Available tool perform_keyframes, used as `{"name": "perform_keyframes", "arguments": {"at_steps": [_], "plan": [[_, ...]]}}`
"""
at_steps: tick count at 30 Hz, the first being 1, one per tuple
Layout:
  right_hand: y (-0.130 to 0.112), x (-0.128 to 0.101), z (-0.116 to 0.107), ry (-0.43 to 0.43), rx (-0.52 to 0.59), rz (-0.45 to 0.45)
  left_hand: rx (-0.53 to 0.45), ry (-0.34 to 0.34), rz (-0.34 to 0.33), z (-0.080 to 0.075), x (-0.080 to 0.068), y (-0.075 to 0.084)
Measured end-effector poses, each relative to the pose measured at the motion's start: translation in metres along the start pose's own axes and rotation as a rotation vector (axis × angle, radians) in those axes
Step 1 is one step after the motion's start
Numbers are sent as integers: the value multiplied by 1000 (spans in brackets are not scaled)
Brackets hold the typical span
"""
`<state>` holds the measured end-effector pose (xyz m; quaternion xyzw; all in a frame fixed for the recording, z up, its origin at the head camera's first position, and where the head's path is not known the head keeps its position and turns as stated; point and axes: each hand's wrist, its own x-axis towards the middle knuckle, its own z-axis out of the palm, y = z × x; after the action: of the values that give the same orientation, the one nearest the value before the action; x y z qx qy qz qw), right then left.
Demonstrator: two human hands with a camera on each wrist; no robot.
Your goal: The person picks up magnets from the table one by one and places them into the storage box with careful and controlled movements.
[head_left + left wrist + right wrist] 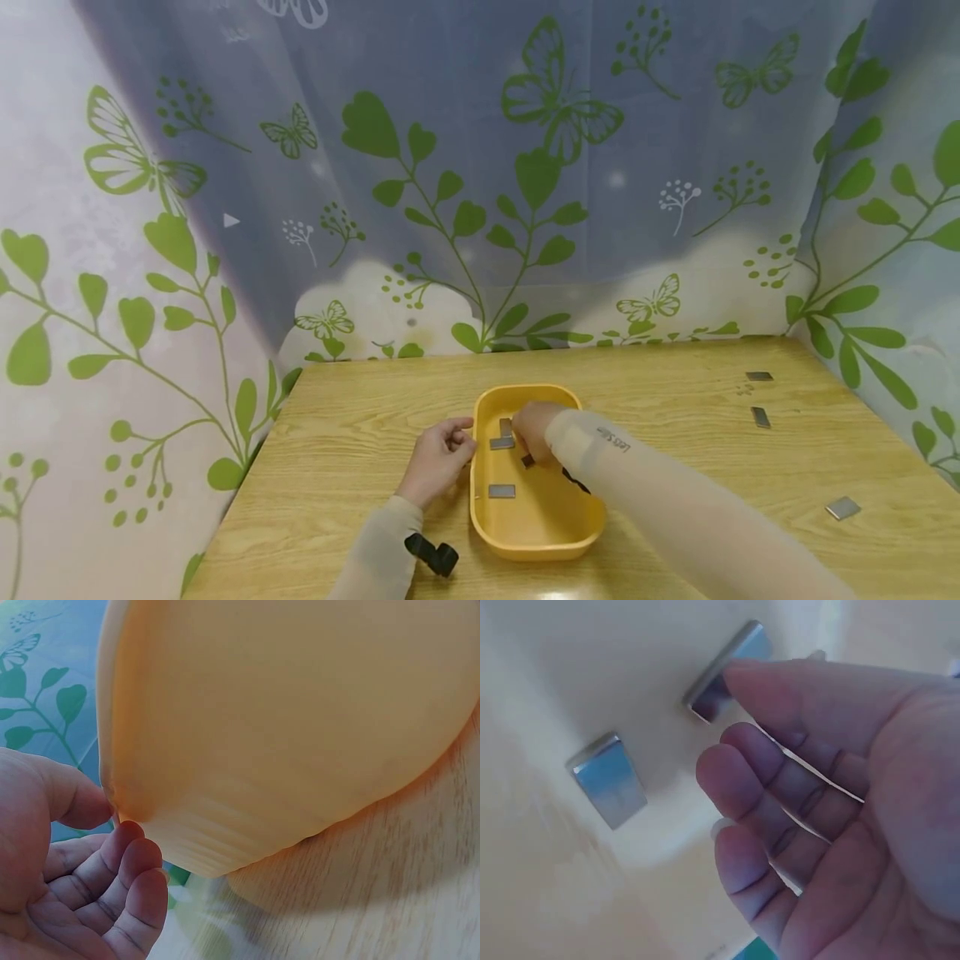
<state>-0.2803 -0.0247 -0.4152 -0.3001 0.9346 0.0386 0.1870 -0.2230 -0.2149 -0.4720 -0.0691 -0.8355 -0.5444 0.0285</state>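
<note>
Behind the table hangs a curtain (457, 58) printed with leaves and butterflies; it stands well apart from the hands and seems to pose no trouble. The wooden table (360, 425) looks smooth, so anything light on it could slide if bumped. Over its near right part crosses the right sleeve (675, 492); were that arm to sweep outward, it could brush loose things there.

Near the middle of the table sits the yellow tub (536, 525), its floor flat and shallow. It looks light, and a careless pull on its left side could tip or drag it. That side has the left hand (441, 457) beside it, fingers loosely bent and touching the rim; whether they truly pinch it I cannot tell, so the steadying may be weak.

Inside the tub, the right hand (534, 427) appears to pinch one small metal block (712, 694) between thumb and a hidden forefinger. The slick face and narrow edge could let it slip.

Smallest are the other metal pieces: a pair (502, 443) close together near the tub's left wall, a single one (502, 492) nearer the person, and three (843, 507) scattered at the table's right. Should they be magnetic, which I cannot tell, neighbours could snap together and nip a fingertip.
</note>
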Motion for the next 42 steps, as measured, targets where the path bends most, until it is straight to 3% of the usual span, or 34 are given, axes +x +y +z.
{"name": "perform_keyframes", "arguments": {"at_steps": [12, 17, 22, 34, 42], "plan": [[19, -27, -28, 91, 88, -107, 0, 7, -3, 1, -1, 2], [44, -46, -35, 150, 129, -168, -1, 6, -4, 2, -1, 4], [76, -68, -33, 219, 187, -170, -2, 6, -13, 3, 0, 3], [160, -123, 18, 279, 388, -80, -21, 6, -30, 2, -1, 5], [203, -163, 51, 370, 417, 11, 1, 18, -48, 5, 0, 3]]}}
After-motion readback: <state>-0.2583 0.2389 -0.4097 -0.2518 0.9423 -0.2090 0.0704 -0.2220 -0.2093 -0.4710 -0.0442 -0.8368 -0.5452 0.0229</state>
